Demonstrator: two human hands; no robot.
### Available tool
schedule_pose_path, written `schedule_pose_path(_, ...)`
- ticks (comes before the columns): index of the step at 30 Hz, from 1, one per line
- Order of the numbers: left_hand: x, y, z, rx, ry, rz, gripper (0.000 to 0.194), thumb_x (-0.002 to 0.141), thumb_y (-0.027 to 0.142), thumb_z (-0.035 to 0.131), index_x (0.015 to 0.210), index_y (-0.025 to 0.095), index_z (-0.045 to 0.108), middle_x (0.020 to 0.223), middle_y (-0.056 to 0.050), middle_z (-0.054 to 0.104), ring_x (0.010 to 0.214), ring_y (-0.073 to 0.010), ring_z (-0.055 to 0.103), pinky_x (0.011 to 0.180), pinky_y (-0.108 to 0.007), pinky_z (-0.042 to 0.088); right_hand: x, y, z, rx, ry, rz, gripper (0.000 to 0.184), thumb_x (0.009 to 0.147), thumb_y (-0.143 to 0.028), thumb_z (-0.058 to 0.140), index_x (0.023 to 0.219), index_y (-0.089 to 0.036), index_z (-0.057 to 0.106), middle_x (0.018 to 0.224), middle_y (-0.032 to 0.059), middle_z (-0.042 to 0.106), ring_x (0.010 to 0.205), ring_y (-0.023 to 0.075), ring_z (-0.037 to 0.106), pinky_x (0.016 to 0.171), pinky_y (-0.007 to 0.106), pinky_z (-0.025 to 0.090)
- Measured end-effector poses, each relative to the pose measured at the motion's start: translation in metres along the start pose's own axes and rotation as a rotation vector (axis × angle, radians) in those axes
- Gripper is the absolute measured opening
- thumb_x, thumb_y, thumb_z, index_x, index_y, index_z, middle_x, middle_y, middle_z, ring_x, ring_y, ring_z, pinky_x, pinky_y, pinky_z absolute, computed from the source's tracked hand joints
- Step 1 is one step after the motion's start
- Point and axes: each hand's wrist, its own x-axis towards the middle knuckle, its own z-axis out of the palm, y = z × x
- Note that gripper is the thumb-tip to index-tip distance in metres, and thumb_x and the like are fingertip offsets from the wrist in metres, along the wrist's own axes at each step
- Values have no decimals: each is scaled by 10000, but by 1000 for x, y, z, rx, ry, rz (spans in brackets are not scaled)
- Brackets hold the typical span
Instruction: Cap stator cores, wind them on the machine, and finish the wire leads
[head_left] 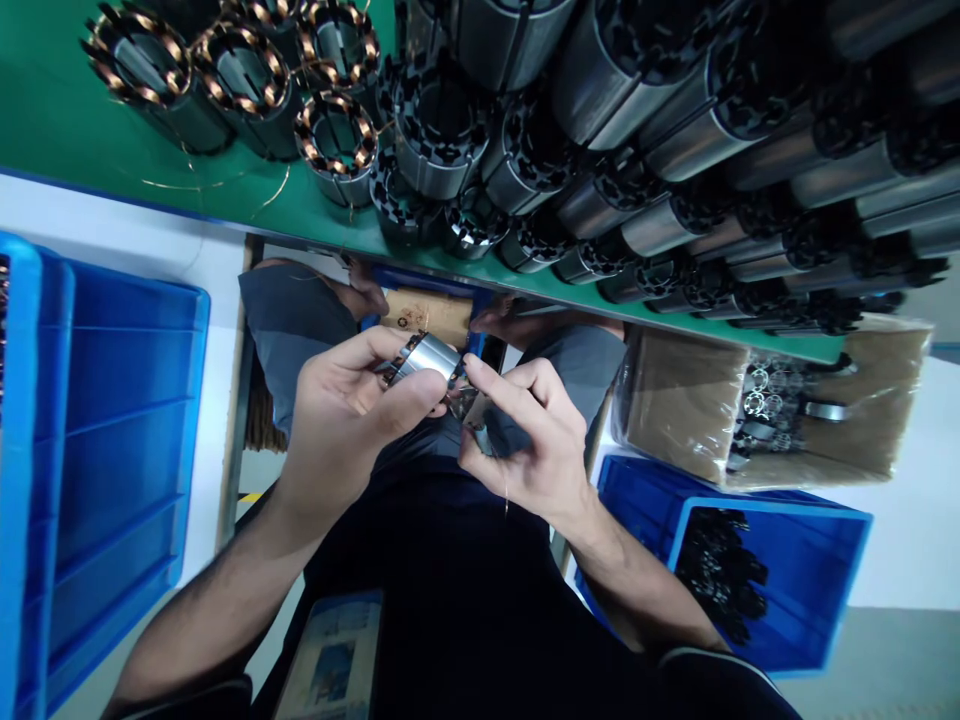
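Observation:
My left hand (345,410) is closed around a motor stator (427,358), a shiny steel cylinder with black slotted ends, held tilted above my lap. At the stator's right end my right hand (536,435) is closed, its index fingertip touching or nearly touching the rim. Between the right thumb and fingers sits a small tool with a grey-green handle (481,437); the fingers partly cover it, and its exact kind cannot be made out. A thin copper wire (506,492) hangs below the right hand.
Copper-wound stators (337,140) stand at the left of the green bench (247,190); several unwound stators (442,130) crowd its right. A blue bin (124,430) is at left. At right are a plastic-lined carton (682,400) of metal parts and a blue crate (810,580) with black parts.

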Motion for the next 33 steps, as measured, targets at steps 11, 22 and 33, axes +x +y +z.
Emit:
schedule_pose_path(11,4,-9,11,-11,14,5,242,951,381,1070,959,221,888,947,-30,859,831,-169,823,771,-265,756,0,4,-7,92,-60,77,681,1159,-207,831,1805,-394,721,1043,9,689,869,175,666,822,310,664)
schedule_pose_path(22,-39,57,-173,641,908,336,450,944,666,761,1122,269,644,1138,-57,835,1102,-279,901,1034,-444,762,-17,63,8,-39,-382,346,706,1149,-446,686,1798,-172,713,1270,150,887,1066,304,876,987,405,719)
schedule_pose_path(33,-74,138,-337,1159,1067,-79,188,882,218,840,1053,177,774,1040,-78,855,968,-242,800,1038,-429,691,-20,93,34,19,-688,160,685,1165,-498,687,1825,-317,697,1550,137,892,1291,352,944,936,388,816)
